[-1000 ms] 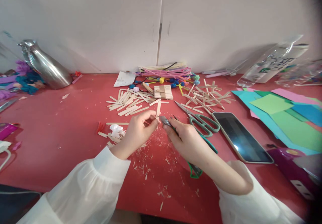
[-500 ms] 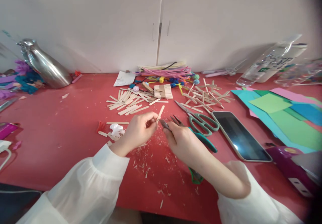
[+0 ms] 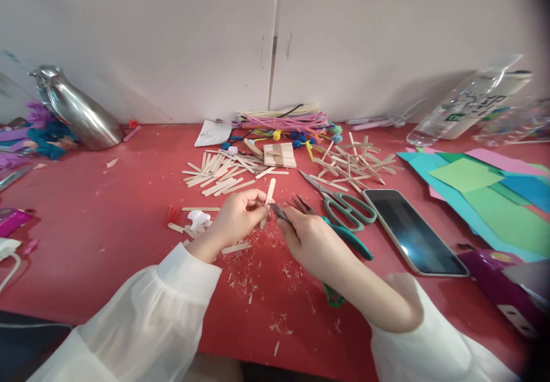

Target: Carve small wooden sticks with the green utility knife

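My left hand (image 3: pixel 241 213) is closed, pinching a wooden craft stick (image 3: pixel 270 193) between thumb and fingers. The stick stands nearly upright, its rounded end pointing away from me. My right hand (image 3: pixel 307 236) is wrapped around a knife (image 3: pixel 278 212), whose grey metal blade comes up to the stick's right side; most of its handle is hidden in my fist. Below my right wrist a green piece (image 3: pixel 334 295) shows, and I cannot tell whether it belongs to the knife. Wood shavings (image 3: pixel 247 276) lie scattered on the red table (image 3: pixel 141 227) beneath both hands.
Ahead lie loose craft sticks (image 3: pixel 215 170), a bundled stack (image 3: pixel 280 155) and pipe cleaners (image 3: pixel 283 121). Scissors (image 3: pixel 348 210), teal-handled pliers (image 3: pixel 354 243) and a phone (image 3: pixel 415 230) are to the right, beyond them coloured paper (image 3: pixel 494 199). A steel jug (image 3: pixel 83 113) stands back left.
The stick in my left hand has turned more upright and shifted slightly left, so its lower end now shows below my fingers. My right hand keeps its hold on the knife.
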Demonstrator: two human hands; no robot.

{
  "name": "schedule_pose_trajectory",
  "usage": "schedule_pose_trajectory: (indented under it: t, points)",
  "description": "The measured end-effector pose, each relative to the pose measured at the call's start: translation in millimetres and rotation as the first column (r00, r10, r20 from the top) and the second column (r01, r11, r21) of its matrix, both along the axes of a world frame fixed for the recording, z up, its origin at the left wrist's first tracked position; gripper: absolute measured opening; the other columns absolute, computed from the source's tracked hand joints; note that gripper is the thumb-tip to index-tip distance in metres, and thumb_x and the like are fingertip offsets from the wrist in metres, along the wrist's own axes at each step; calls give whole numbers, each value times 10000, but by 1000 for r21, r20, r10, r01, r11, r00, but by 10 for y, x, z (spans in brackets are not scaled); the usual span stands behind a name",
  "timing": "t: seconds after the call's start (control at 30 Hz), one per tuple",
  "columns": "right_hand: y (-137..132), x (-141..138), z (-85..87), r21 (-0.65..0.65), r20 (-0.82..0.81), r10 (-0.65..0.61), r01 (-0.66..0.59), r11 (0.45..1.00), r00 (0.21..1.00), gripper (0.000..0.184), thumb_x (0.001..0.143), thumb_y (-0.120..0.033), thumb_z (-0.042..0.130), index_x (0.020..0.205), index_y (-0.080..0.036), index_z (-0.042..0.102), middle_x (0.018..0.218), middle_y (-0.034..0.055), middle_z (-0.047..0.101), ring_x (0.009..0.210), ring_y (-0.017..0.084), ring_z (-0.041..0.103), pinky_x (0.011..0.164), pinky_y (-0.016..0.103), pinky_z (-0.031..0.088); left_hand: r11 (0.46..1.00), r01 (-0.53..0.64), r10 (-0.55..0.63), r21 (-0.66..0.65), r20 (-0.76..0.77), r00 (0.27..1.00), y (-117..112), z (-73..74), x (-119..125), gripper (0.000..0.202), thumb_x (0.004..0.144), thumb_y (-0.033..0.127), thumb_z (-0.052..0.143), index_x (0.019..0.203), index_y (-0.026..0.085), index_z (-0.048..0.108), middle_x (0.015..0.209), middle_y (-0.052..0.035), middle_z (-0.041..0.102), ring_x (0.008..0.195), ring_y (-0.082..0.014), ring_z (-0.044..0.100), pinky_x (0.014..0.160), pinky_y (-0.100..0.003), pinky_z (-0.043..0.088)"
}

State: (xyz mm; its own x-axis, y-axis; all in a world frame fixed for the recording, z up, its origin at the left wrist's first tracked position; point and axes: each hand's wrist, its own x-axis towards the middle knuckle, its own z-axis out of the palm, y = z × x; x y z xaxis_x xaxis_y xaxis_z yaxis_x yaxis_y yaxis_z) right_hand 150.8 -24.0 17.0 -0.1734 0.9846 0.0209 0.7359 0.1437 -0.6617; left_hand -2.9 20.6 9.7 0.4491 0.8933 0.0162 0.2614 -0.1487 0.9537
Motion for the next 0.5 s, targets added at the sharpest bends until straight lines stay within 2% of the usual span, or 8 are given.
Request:
schedule_pose_trajectory:
  t: [0.07, 0.13, 0.23, 0.33, 0.5]
  points:
    - [-8, 5, -5, 44, 32, 5, -6, 999, 999, 115, 811, -219, 369, 696, -219, 370, 537, -38, 348, 482, 136, 385, 490, 260, 215, 999, -7, 10, -41, 68, 998, -5, -6, 10, 44, 777, 175, 506, 803, 167, 540, 607, 26, 544, 542, -90, 495, 575, -230, 420]
    - [-6, 28, -3, 90, 41, 23, -26, 996, 999, 129, 819, -233, 355, 691, -221, 363, 541, -38, 353, 479, 130, 371, 494, 257, 228, 998, -16, 24, -63, 123, 992, -9, -9, 20, 114, 770, 163, 520, 883, 175, 533, 600, 35, 547, 545, -92, 505, 577, -230, 431]
    - [13, 68, 1, 158, -29, -5, 9, 987, 1000, 184, 840, -279, 349, 664, -230, 335, 536, -46, 362, 462, 116, 352, 478, 243, 252, 997, -44, 55, -69, 163, 985, -17, -9, 35, 144, 764, 171, 546, 905, 181, 522, 666, 24, 571, 561, -92, 533, 572, -230, 449]
    - [40, 72, -4, 98, -151, -58, 73, 992, 987, 211, 818, -330, 434, 653, -230, 350, 528, -62, 367, 460, 106, 362, 461, 228, 274, 997, -59, 66, -47, 178, 982, -28, -19, 49, 98, 764, 203, 572, 839, 178, 514, 734, 14, 576, 578, -91, 555, 576, -233, 470]
    - [64, 19, -8, -24, -323, -56, 51, 998, 945, 119, 727, -263, 559, 728, -199, 459, 634, -34, 507, 550, 110, 451, 518, 229, 365, 997, -56, 65, -57, 177, 982, -29, -39, 56, 114, 766, 239, 586, 804, 178, 497, 755, 10, 572, 637, -109, 580, 598, -243, 492]
